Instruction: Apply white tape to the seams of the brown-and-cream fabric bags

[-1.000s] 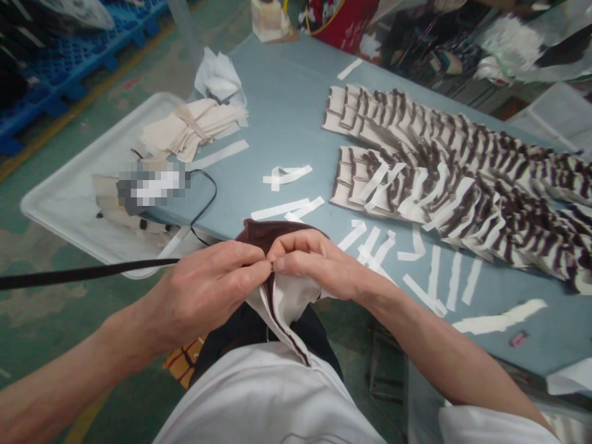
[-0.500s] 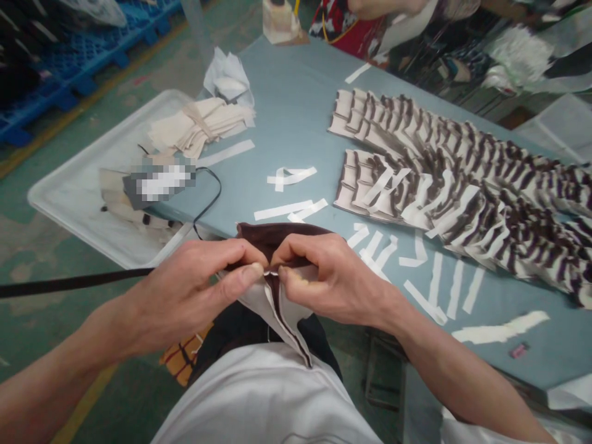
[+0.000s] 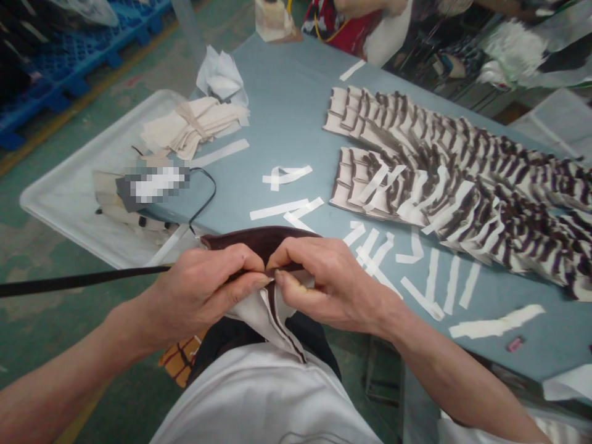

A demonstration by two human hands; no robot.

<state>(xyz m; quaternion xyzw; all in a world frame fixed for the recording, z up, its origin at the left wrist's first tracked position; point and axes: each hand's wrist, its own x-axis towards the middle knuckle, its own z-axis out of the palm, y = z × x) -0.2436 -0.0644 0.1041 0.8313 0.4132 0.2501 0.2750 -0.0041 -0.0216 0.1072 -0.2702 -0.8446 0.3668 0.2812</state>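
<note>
Close to my body, a beige fabric piece with a brown inner side [image 3: 252, 317] is held up between both hands near the table edge. My left hand [image 3: 210, 283] pinches it between thumb and forefinger. From the other side my right hand [image 3: 324, 280] pinches the same piece, its fingertips almost touching the left ones. A small pale edge shows between the thumbs, too small to make out. The brown side opens behind my fingers, while the beige part hangs down in a fold toward my white shirt. A dark strap [image 3: 83, 280] runs left from behind my left wrist.
The blue-grey table [image 3: 287, 86] bears overlapping rows of beige-and-brown pieces [image 3: 416, 129] at right and scattered white strips [image 3: 280, 208]. At left are a bundle of beige pieces [image 3: 194, 126] and a pale plastic tray [image 3: 60, 172]. Another person's arm [image 3: 365, 6] shows at the top.
The brown edge of the piece now reaches farther left behind my fingers. Both hands stay pinched together, with the right thumb shifted slightly. The whole view has shifted a little.
</note>
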